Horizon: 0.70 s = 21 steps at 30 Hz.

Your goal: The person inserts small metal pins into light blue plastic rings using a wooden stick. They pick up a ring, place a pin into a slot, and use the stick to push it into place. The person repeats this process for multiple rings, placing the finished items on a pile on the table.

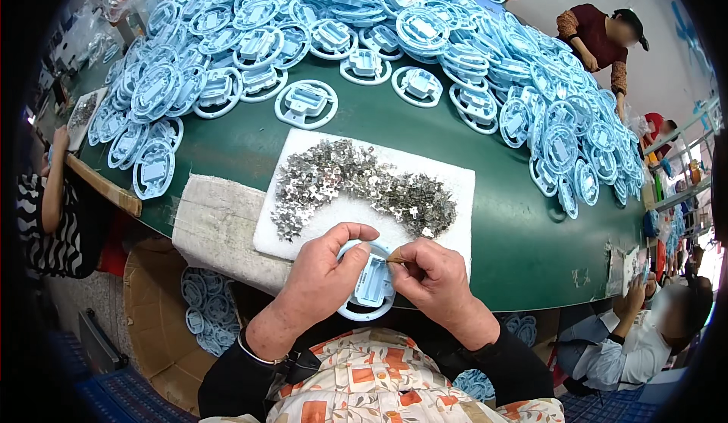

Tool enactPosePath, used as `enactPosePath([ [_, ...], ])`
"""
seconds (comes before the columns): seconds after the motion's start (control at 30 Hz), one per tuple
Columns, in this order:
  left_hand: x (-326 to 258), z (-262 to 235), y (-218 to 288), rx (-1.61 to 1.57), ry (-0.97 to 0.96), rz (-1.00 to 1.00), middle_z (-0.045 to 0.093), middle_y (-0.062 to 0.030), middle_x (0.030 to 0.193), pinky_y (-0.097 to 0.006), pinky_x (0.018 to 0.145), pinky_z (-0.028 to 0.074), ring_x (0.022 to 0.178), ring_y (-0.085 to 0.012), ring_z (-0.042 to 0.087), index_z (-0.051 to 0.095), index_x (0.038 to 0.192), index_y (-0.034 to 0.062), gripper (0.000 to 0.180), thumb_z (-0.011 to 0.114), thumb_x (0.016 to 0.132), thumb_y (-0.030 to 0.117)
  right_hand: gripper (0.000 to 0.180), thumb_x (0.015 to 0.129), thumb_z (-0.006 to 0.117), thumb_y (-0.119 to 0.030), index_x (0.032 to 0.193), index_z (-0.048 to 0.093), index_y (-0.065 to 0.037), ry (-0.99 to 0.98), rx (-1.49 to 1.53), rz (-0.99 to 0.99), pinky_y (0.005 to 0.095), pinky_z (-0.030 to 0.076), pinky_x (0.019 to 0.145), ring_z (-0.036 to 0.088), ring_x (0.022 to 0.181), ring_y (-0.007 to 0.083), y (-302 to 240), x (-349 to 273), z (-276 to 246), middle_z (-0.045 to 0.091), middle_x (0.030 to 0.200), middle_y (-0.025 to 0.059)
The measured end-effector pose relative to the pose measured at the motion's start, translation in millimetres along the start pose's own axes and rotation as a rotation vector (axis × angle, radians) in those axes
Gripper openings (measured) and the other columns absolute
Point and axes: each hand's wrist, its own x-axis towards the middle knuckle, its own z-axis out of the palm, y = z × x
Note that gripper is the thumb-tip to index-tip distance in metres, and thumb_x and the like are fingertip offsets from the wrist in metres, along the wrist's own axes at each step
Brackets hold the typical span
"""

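A light blue plastic wheel (371, 286), ring-shaped with a rectangular compartment in its middle, is held just in front of the table's near edge. My left hand (315, 275) grips its rim from the left, thumb and fingers closed on it. At the compartment's upper right corner, my right hand (436, 275) pinches something small, thin and brownish; its kind is too small to make out. Just beyond both hands lies a white foam board (459, 241), bearing a heap of small shiny metal clips (326, 180).
Blue wheels are piled (334, 14) across the back of the green table (531, 249). A pale worn block (216, 214) sits left of the board. Below left, a cardboard box (152, 317) stands beside more wheels. Co-workers sit at left and right, including a person in white (629, 347).
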Motion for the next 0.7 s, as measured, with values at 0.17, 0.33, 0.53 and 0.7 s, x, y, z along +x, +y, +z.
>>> enactPosePath([
  [0.17, -0.3, 0.7, 4.4, 0.213, 0.022, -0.005, 0.066, 0.0006, 0.093, -0.020, 0.067, 0.049, 0.078, -0.0020, 0.056, 0.065, 0.121, -0.0001, 0.027, 0.068, 0.095, 0.008, 0.014, 0.089, 0.074, -0.006, 0.100, 0.067, -0.002, -0.127, -0.051, 0.132, 0.0320, 0.050, 0.055, 0.062, 0.059, 0.0197, -11.4, 3.9, -10.6, 0.064, 0.076, 0.0106],
  [0.33, -0.9, 2.8, 4.7, 0.207, 0.042, 0.014, 0.066, 0.0004, 0.092, -0.020, 0.067, 0.049, 0.076, -0.0020, 0.056, 0.065, 0.122, -0.0003, 0.026, 0.065, 0.097, 0.009, 0.025, 0.094, 0.068, -0.007, 0.119, 0.065, -0.005, -0.063, -0.046, 0.094, 0.0345, 0.053, 0.057, 0.067, 0.063, 0.0255, -18.3, 0.1, -21.7, 0.067, 0.077, 0.0120],
  [0.53, 0.5, -0.8, -1.5, 0.138, 0.012, 0.059, 0.068, -0.0015, 0.094, -0.021, 0.069, 0.051, 0.079, -0.0023, 0.059, 0.063, 0.123, -0.0021, 0.025, 0.048, 0.105, 0.008, 0.046, 0.093, 0.067, -0.008, 0.138, 0.063, -0.018, -0.170, -0.235, 0.003, 0.0387, 0.055, 0.055, 0.069, 0.063, 0.0292, -10.4, -15.2, -23.3, 0.068, 0.077, 0.0081],
  [0.7, 1.2, -0.5, -2.8, 0.114, 0.012, 0.044, 0.068, -0.0014, 0.093, -0.021, 0.070, 0.051, 0.079, -0.0023, 0.060, 0.063, 0.124, -0.0022, 0.026, 0.049, 0.105, 0.008, 0.058, 0.086, 0.071, -0.007, 0.141, 0.063, -0.023, -0.258, -0.412, -0.066, 0.0398, 0.053, 0.051, 0.066, 0.059, 0.0260, -12.7, -14.5, -26.9, 0.062, 0.070, 0.0048],
])
